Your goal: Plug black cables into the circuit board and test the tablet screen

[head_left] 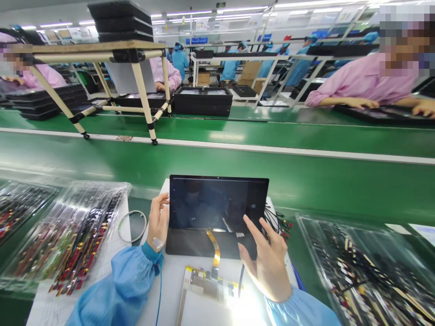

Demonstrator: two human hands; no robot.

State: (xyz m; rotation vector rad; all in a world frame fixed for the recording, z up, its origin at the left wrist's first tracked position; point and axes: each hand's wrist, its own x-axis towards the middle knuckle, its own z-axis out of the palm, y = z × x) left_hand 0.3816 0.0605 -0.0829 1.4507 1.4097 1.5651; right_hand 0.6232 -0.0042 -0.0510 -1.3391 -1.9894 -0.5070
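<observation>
Our right hand [268,267] hung open over the tablet [217,203], our left hand [157,222] open beside it, neither gripping; a light touch suited it.

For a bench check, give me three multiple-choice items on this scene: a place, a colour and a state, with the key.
1. Where does the amber ribbon cable run?
A) Into the right tray
B) From the tablet panel's lower edge to the circuit board
C) Across the green conveyor

2. What colour are the person's sleeves?
A) Pink
B) White
C) Light blue

3. What state is the tablet panel's screen in?
A) Face down
B) Dark
C) Brightly lit

1 B: it visibly links them.
2 C: both sleeves show light blue.
3 B: it shows only dim reflections.
</observation>
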